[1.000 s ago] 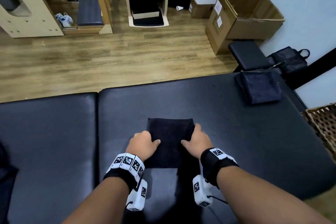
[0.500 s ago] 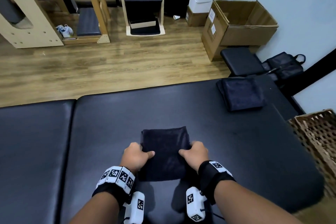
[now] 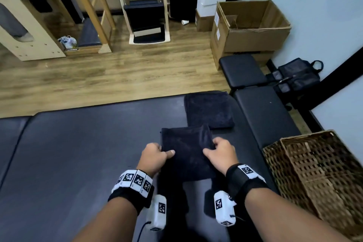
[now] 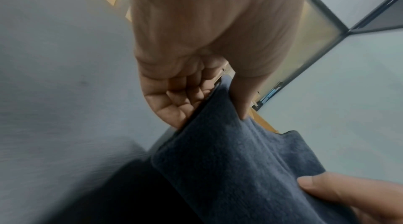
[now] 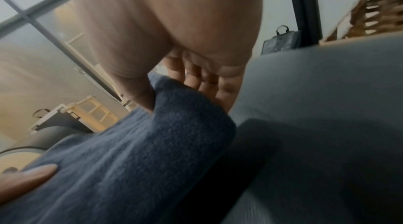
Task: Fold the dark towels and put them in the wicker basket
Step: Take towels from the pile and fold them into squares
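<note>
Left hand [image 3: 152,158] and right hand [image 3: 221,154] each pinch a side of the folded dark towel [image 3: 187,153], lifted above the padded table [image 3: 78,153]; wicker basket [image 3: 318,179], partly cropped, sits right of the grip.

Bare padding [image 3: 82,153] left; second towel [image 3: 209,111] ahead; wicker basket [image 3: 314,173] right.

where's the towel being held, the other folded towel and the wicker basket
held towel [image 3: 186,153], head view, on the middle of its top face between the hands
other folded towel [image 3: 209,110], head view, on the centre of its top
wicker basket [image 3: 314,173], head view, on its woven side wall
</note>
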`<action>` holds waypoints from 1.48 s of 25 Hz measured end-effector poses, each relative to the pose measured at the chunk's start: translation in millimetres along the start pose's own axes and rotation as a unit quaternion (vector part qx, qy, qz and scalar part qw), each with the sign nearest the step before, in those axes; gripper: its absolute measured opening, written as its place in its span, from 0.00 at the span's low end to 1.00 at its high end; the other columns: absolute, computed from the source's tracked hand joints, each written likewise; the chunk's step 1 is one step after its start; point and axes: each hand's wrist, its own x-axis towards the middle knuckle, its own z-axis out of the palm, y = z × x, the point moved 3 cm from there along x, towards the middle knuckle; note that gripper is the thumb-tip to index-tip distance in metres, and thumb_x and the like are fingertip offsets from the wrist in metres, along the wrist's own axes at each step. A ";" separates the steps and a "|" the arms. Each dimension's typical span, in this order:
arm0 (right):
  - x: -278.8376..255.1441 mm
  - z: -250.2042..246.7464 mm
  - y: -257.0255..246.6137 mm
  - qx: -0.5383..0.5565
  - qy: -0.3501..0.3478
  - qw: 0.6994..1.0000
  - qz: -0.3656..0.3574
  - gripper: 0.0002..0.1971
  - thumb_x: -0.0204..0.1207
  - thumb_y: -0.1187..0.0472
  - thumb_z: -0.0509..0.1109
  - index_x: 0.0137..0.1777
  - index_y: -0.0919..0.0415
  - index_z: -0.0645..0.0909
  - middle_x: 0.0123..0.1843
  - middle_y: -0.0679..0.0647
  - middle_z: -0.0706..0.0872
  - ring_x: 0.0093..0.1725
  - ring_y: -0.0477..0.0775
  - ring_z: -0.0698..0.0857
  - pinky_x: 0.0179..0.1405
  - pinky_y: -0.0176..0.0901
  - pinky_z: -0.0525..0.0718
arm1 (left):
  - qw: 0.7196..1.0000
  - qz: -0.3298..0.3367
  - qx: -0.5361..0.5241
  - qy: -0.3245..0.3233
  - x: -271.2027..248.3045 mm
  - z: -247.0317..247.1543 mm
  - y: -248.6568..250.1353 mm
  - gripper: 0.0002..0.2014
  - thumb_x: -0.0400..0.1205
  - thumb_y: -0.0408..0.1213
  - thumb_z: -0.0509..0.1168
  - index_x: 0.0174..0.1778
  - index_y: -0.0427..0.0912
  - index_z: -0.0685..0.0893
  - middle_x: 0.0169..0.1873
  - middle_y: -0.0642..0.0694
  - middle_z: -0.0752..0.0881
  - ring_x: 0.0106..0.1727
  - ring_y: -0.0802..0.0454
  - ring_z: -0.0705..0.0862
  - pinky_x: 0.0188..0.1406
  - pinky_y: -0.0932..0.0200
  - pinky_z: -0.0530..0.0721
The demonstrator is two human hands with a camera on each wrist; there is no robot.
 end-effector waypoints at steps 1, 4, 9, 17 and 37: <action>10.8 -16.9 0.1 -0.003 0.012 1.000 -0.010 0.07 0.68 0.54 0.75 0.40 0.56 0.84 0.33 0.46 0.86 0.44 0.55 0.85 0.43 0.40 0.76 | 1.000 0.011 -0.003 0.004 5.3 7.5 17.1 0.18 0.64 0.47 0.78 0.30 0.41 0.77 0.29 0.44 0.85 0.32 0.44 0.85 0.35 0.41 0.88; 52.4 -61.3 -10.6 -0.015 0.041 0.998 -0.042 0.08 0.69 0.52 0.75 0.42 0.56 0.86 0.37 0.47 0.88 0.47 0.56 0.86 0.47 0.43 0.81 | 0.999 0.048 -0.009 0.013 28.9 23.7 70.9 0.18 0.66 0.48 0.79 0.31 0.42 0.77 0.30 0.44 0.86 0.36 0.40 0.89 0.39 0.39 0.89; 115.3 -99.1 -31.7 -0.017 0.079 0.994 -0.072 0.10 0.73 0.52 0.75 0.51 0.56 0.89 0.46 0.50 0.93 0.52 0.55 0.88 0.51 0.42 0.83 | 0.996 0.084 -0.025 0.034 78.4 42.2 130.9 0.18 0.67 0.50 0.77 0.32 0.41 0.79 0.33 0.42 0.89 0.40 0.39 0.90 0.43 0.35 0.88; 123.9 -79.8 11.1 -0.078 0.078 0.989 -0.101 0.22 0.75 0.56 0.76 0.69 0.48 0.78 0.59 0.53 0.79 0.58 0.57 0.83 0.61 0.50 0.83 | 0.980 0.100 0.161 0.060 84.1 76.5 107.8 0.13 0.75 0.41 0.73 0.44 0.48 0.74 0.42 0.47 0.86 0.50 0.43 0.84 0.53 0.49 0.84; -62.7 78.0 18.1 -0.356 -0.289 0.855 -0.242 0.08 0.73 0.52 0.70 0.47 0.55 0.85 0.47 0.51 0.91 0.54 0.56 0.87 0.53 0.41 0.81 | 0.965 -0.150 0.183 0.112 -174.1 -24.2 -214.6 0.14 0.78 0.43 0.67 0.30 0.47 0.72 0.46 0.40 0.90 0.54 0.39 0.86 0.45 0.54 0.79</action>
